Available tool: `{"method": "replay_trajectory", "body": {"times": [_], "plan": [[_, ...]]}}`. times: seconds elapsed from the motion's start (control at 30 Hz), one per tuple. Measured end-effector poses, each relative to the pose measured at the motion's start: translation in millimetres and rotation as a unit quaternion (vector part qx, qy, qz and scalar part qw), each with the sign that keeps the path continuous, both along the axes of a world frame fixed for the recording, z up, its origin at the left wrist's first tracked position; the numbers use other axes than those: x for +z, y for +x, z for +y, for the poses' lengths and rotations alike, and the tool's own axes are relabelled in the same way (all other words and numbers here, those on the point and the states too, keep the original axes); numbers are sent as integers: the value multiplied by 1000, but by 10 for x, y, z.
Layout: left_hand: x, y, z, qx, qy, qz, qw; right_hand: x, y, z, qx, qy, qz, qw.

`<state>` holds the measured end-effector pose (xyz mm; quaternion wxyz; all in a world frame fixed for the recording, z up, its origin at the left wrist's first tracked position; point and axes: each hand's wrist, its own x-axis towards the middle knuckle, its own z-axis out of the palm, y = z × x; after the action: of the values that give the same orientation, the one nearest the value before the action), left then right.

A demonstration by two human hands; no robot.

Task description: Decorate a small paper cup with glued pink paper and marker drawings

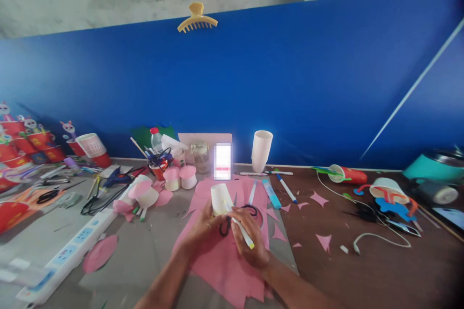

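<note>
My left hand [206,224] is wrapped round a white paper cup [220,198], which it holds tilted above pink paper [213,265]. In my right hand [250,239] is a white marker [242,232] with a yellow end. The marker's tip meets the cup's side, where a pale yellow tint shows low down. Black-handled scissors [225,227] lie on the pink paper, partly hidden by my hands. Blue and white markers [287,188] and a light blue pen-shaped item [271,194] rest just beyond my right hand.
A stack of white cups [261,149] stands at the back beside a bright upright screen [223,161]. Pink-topped cups [187,177], a glue gun [118,177] and a power strip [68,253] are at left. Pink scraps [324,242] and a white cable [380,235] lie at right.
</note>
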<state>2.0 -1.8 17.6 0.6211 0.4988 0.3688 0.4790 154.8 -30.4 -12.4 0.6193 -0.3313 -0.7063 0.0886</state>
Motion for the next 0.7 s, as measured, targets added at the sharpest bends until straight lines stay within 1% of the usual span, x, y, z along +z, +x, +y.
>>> {"method": "replay_trajectory", "body": {"times": [0.23, 0.47, 0.7], "plan": [[-12, 11, 4, 1, -5, -15, 1000, -5, -6, -25, 0, 16, -16, 1000], [33, 35, -9, 5, -12, -3, 1000, 41, -26, -51, 13, 47, -48, 998], [5, 23, -3, -3, -14, -17, 1000, 42, -35, -57, 23, 31, -56, 998]]}}
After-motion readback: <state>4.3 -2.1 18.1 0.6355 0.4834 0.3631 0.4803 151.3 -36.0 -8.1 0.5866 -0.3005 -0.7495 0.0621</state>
